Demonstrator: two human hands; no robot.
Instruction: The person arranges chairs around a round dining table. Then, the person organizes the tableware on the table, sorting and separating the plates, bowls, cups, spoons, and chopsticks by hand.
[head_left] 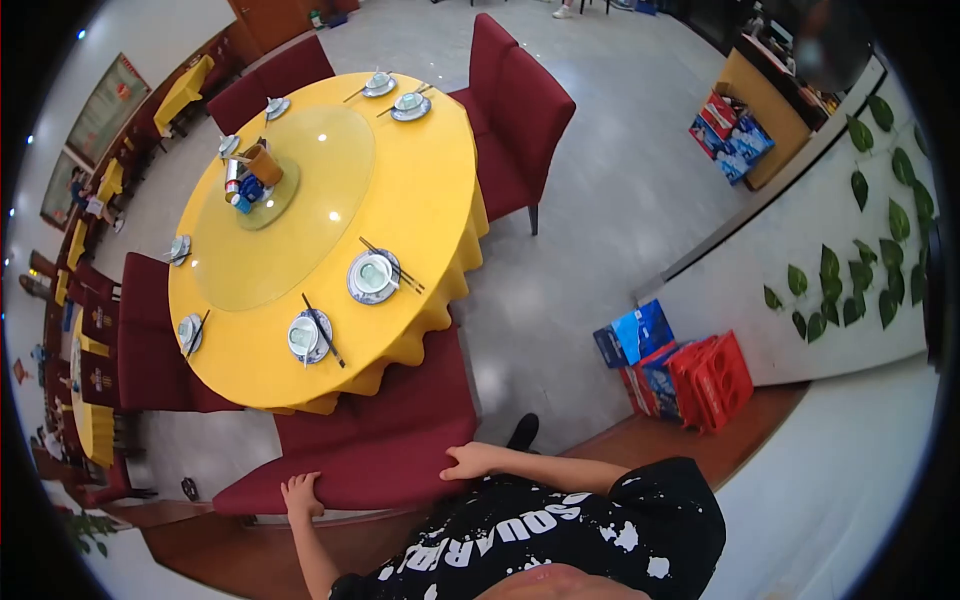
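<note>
In the head view, a black shirt (500, 525) with white lettering and splashes lies nearest, with both arms reaching forward to a dark-red chair (390, 465). The left hand (301, 496) has its grip closed over the top edge of the chair's back, fingers spread on the upholstery; the right hand (470, 461) has its grip closed on the same back near its right end. The chair stands just in front of the person, its seat running partly under the hanging yellow cloth (455, 270) of a round worktop (430, 200). On that worktop, eight place settings of plates, bowls and chopsticks ring a glass turntable (290, 255), which carries a brown holder (263, 166) and small containers. More dark-red chairs (525, 110) stand around the cloth. To the right, red crates (712, 380) and a blue box (641, 330) sit beside a leaf-patterned panel (735, 310).
</note>
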